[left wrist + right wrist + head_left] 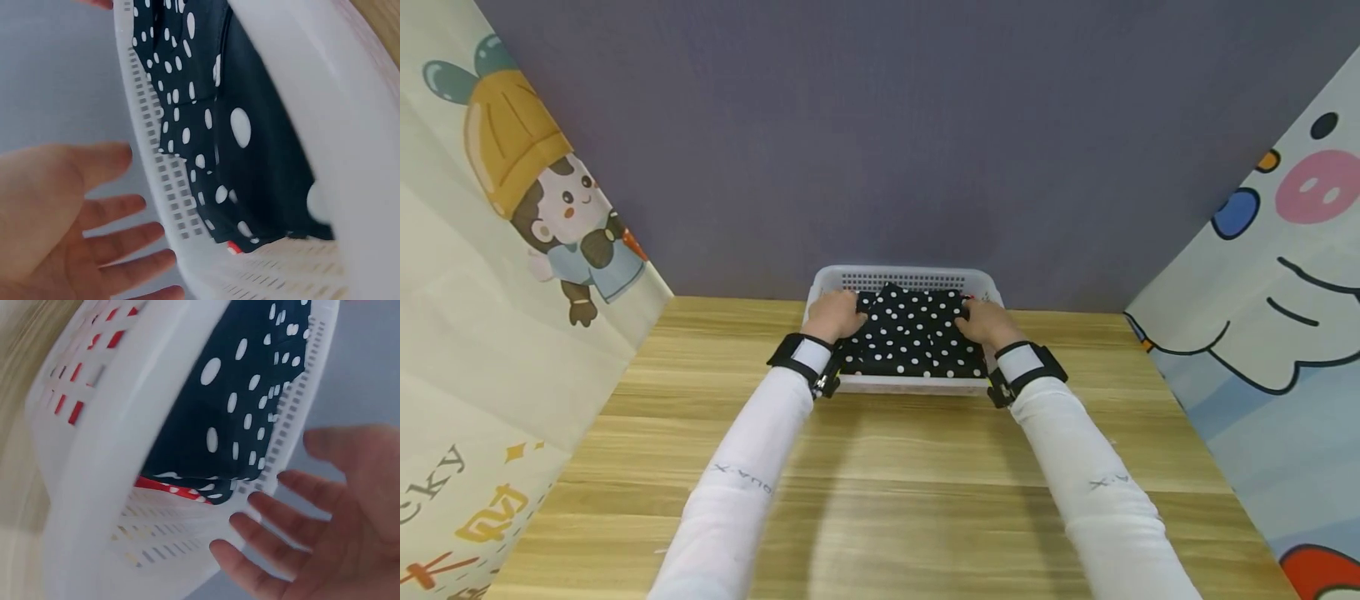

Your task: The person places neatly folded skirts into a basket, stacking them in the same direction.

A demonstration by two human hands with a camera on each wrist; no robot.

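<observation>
A black cloth with white polka dots [910, 333] lies folded inside a white plastic basket [917, 385] at the back of the table. Over the basket's left side is my left hand [833, 315]; in the left wrist view its fingers [128, 240] are spread and hold nothing. My right hand [988, 323] is at the opposite side, with loosely extended fingers [269, 515] and no object in its grasp in the right wrist view. Under the black cloth, a bit of red fabric with white dots [164, 485] shows.
The basket stands on a wood-grain table [917, 500], close to a grey-purple panel [880, 150] behind it. Cartoon-printed sheets flank the table, a left sheet [467, 275] and a right sheet [1285, 308].
</observation>
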